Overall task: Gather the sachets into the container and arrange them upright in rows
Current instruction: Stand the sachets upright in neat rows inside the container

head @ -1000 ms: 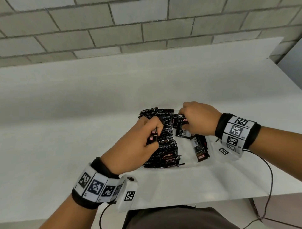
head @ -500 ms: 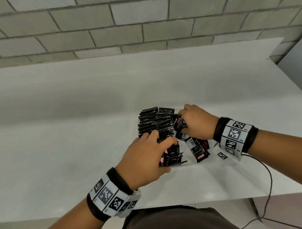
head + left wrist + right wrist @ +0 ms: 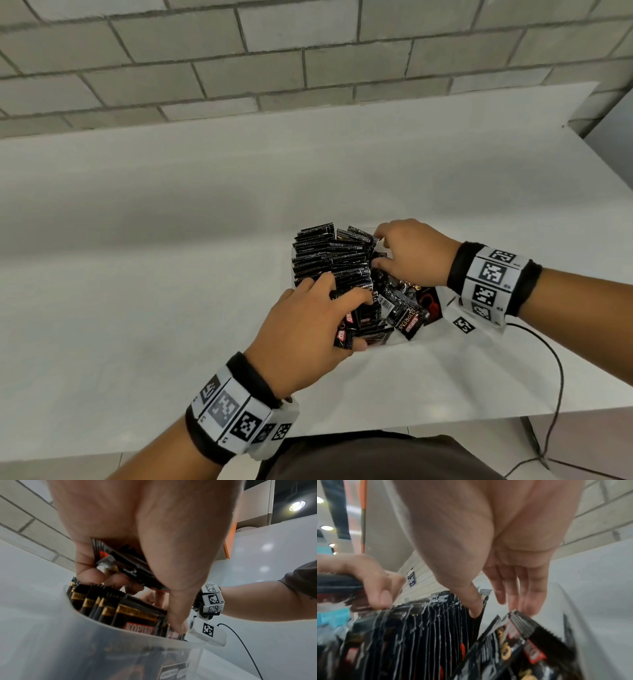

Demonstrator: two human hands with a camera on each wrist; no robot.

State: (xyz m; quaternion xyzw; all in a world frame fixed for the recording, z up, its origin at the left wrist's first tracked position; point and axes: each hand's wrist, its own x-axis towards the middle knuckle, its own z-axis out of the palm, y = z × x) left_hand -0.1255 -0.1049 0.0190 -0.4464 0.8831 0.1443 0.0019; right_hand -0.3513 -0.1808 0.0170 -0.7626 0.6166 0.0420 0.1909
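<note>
Sachets (image 3: 330, 260) stand packed upright in one long row down the left side of the clear container (image 3: 106, 639), and the step in hand looks like slotting more into that row. The left hand (image 3: 301, 334) has its fingers curled round a small bunch of sachets (image 3: 123, 568), thumb tip down against the near end of the row just inside the container's near wall. The right hand (image 3: 412, 255) holds nothing; its fingers (image 3: 530, 595) hang straight and relaxed, the thumb tip wedged between two upright packs at the far end, the other fingertips just above the loose sachets (image 3: 407, 315) lying flat and slanted in the right side. To do this well, I judge the thumb should keep a gap pried open while the left hand brings its bunch edge-down and square to the row, then the two hands press the row together so nothing leans. The packs are thin and slick, so a loose hold may let one twist or slide flat. The loose sachets beside the right fingertips crowd the space where a second row would go and may snag what the fingers push past; they need standing up next. Beyond the fingers lies a bare white table (image 3: 171, 240) and a brick wall (image 3: 308, 61); a cable (image 3: 558, 370) trails off the right wrist, well apart from the work.
</note>
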